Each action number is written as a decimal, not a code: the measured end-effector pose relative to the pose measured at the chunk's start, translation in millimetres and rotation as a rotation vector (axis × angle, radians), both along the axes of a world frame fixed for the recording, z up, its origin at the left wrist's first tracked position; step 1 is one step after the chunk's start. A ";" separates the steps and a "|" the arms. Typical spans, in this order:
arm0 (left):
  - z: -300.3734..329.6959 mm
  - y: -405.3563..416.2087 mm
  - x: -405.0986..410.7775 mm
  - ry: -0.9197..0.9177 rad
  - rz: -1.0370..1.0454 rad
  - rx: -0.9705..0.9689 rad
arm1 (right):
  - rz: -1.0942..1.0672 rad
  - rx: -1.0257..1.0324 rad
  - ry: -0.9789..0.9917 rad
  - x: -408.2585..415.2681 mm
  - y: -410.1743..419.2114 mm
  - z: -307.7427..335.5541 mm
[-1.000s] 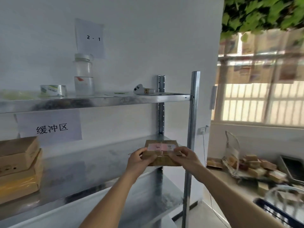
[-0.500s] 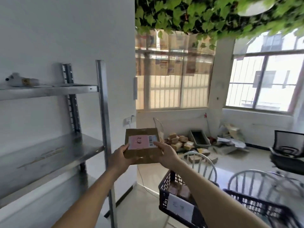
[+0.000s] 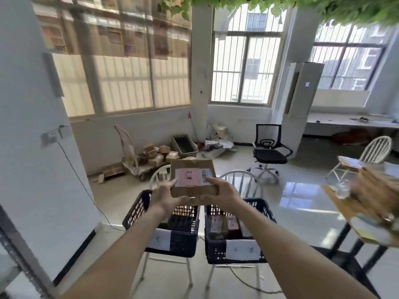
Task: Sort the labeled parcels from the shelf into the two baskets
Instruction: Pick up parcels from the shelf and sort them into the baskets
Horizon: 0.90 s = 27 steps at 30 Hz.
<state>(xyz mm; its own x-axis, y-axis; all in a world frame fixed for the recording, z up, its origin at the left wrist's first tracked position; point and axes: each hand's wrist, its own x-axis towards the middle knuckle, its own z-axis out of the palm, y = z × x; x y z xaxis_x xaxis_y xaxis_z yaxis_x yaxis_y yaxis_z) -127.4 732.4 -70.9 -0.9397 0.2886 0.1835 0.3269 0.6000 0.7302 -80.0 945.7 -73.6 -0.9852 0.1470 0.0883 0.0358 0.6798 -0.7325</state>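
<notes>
Head view: a flat brown cardboard parcel with a pink label and barcode sits at centre, above two dark baskets, left and right. The left hand clasps its 9 o'clock edge, the right hand its 3 o'clock edge.

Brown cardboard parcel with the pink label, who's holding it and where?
Brown cardboard parcel: left hand grips its near left corner, right hand its near right corner.

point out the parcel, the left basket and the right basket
parcel (image 3: 187,175): head view, on its pink label
left basket (image 3: 138,209): head view, on its left wall
right basket (image 3: 216,250): head view, on its front wall
</notes>
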 end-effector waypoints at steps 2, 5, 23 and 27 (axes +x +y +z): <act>-7.6 36.0 -6.9 -0.010 -0.042 -0.008 | -0.051 0.018 -0.007 5.2 33.2 -5.2; -20.8 83.4 -20.6 -0.030 -0.110 -0.005 | -0.116 0.023 -0.030 7.5 74.3 -16.9; -141.3 231.3 -210.3 -0.156 -0.377 -0.053 | -0.310 0.083 -0.205 -142.3 201.9 -129.5; -184.4 250.8 -240.4 -0.242 -0.379 -0.077 | -0.324 0.072 -0.262 -166.0 213.0 -172.2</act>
<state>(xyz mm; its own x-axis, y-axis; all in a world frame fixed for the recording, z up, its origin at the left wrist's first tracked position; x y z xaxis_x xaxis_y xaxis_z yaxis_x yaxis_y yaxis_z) -367.8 983.3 -255.3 -0.7782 0.6248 -0.0635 0.3594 0.5260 0.7708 -246.0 1158.7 -245.8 -0.8796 0.4554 -0.1374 0.4346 0.6519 -0.6214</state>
